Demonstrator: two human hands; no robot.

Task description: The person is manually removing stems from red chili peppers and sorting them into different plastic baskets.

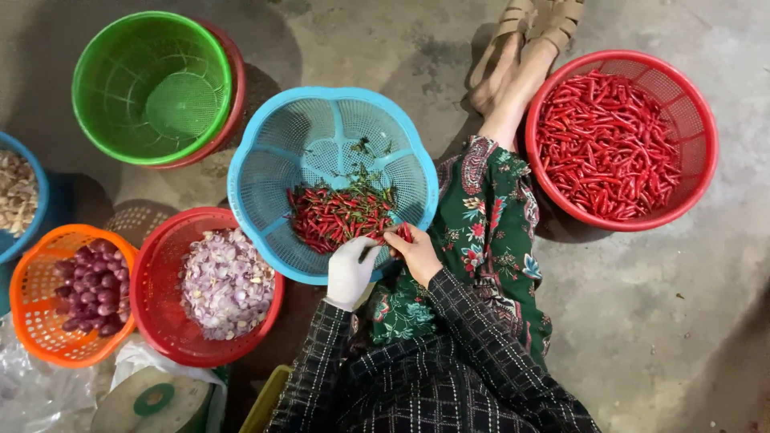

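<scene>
Red chilli (403, 233) between hands at blue basket (265, 184) rim

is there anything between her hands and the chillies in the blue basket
Nothing visible stands between them. The gloved left hand and bare right hand sit at the near rim of the blue basket, already touching the red chillies; the right hand's grip holds one or more.

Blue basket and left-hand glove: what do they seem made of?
Blue basket: looks like moulded plastic, with a glossy rim and fine mesh walls. Glove on the left hand: thin, smooth and white, probably latex or a similar rubber; the exact kind is unclear.
</scene>
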